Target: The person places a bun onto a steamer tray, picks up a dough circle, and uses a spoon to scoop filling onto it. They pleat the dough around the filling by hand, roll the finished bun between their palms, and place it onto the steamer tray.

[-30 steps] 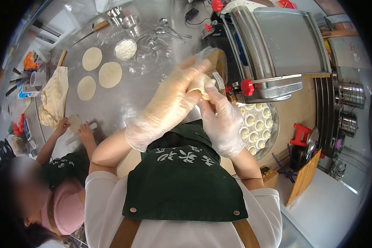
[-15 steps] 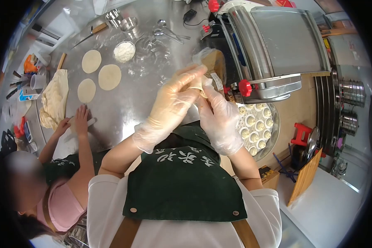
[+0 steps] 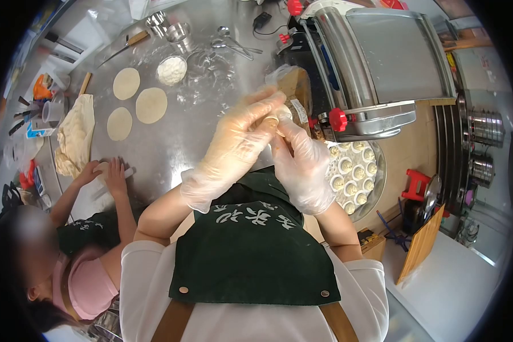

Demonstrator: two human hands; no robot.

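A small dough dumpling (image 3: 273,122), partly hidden by fingers, is held up between my gloved hands in front of my chest. My left hand (image 3: 231,142) cups it, fingers curled round its side. From the right, my right hand (image 3: 303,162) pinches at the dough with thumb and fingertips. Both hands wear clear plastic gloves. Below and right of my right hand, a round metal tray (image 3: 376,196) carries several pleated dumplings (image 3: 337,185) in white cups. Just beyond my fingers lies a plastic bag with brown contents (image 3: 296,85).
A dough roller machine (image 3: 393,62) stands at right. On the steel table (image 3: 194,131) are dough rounds (image 3: 151,106), a bowl of flour (image 3: 171,70), spoons (image 3: 232,47), a knife (image 3: 132,41) and a dough sheet (image 3: 77,137). At left, a co-worker's hands (image 3: 114,176) press on the table.
My fingers have shifted slightly around the dumpling, showing more of its surface. The co-worker's hands have moved toward the table's near edge.
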